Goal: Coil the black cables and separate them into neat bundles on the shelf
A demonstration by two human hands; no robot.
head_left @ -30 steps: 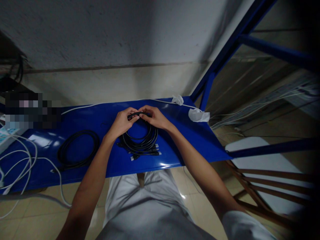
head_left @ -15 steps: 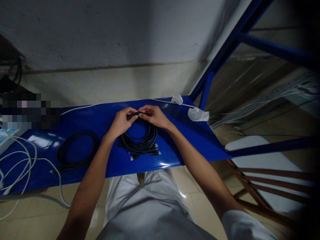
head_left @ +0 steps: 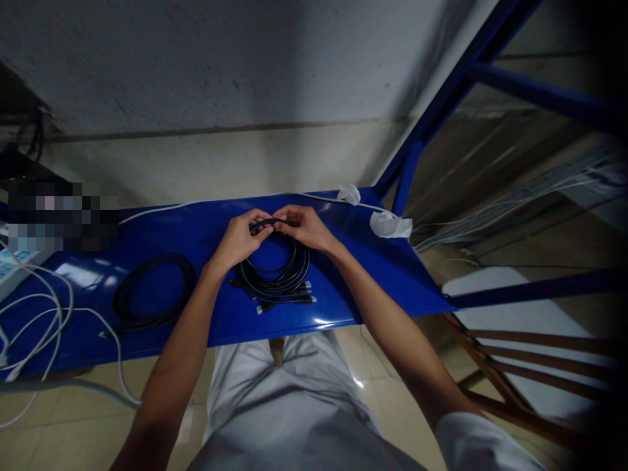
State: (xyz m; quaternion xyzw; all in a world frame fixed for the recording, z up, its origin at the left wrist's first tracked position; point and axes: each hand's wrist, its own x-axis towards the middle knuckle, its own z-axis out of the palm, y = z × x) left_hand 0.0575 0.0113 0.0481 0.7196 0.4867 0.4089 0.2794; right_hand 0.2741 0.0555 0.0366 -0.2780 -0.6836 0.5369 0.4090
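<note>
A coiled bundle of black cables (head_left: 275,286) lies on the blue table, several metal-tipped plugs (head_left: 305,297) at its near side. Both hands meet at the far side of this coil. My left hand (head_left: 245,235) is closed with thumb and fingers around the cable strands. Pinched on the same strands just to the right is my right hand (head_left: 300,226). What the fingertips press on between them is too small to make out. A second black cable coil (head_left: 154,291) rests left of my left forearm, untouched by either hand.
White cords (head_left: 61,307) and a power strip (head_left: 19,271) occupy the table's left end. Along the back edge of the blue table (head_left: 387,281) runs a white cable (head_left: 196,204), near crumpled white scraps (head_left: 391,225). A wooden chair (head_left: 534,347) stands right, beside a blue frame (head_left: 407,176).
Almost nothing differs. Both hands keep their hold at the far side of the coil, and the view has shifted very slightly.
</note>
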